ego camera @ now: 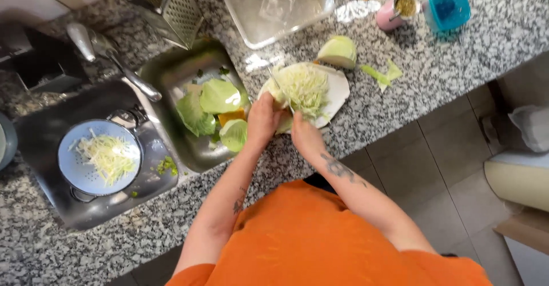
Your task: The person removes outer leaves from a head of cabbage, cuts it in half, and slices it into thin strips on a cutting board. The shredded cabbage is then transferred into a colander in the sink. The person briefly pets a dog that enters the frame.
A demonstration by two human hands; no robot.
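Observation:
A white cutting board (pixel 338 91) lies on the granite counter with a heap of shredded cabbage (pixel 306 87) on it. My left hand (pixel 263 120) presses down on a piece of cabbage (pixel 284 123) at the board's near-left edge. My right hand (pixel 306 137) grips a knife whose thin blade (pixel 277 83) runs up past the left side of the shreds. A cabbage wedge (pixel 338 51) rests just beyond the board.
A small steel sink (pixel 171 74) left of the board holds loose cabbage leaves (pixel 220 96). A blue colander (pixel 86 171) with shreds sits further left. Box grater (pixel 174 8), clear plastic tray (pixel 274 6), pink cup (pixel 394 11) and teal container (pixel 449 3) stand behind.

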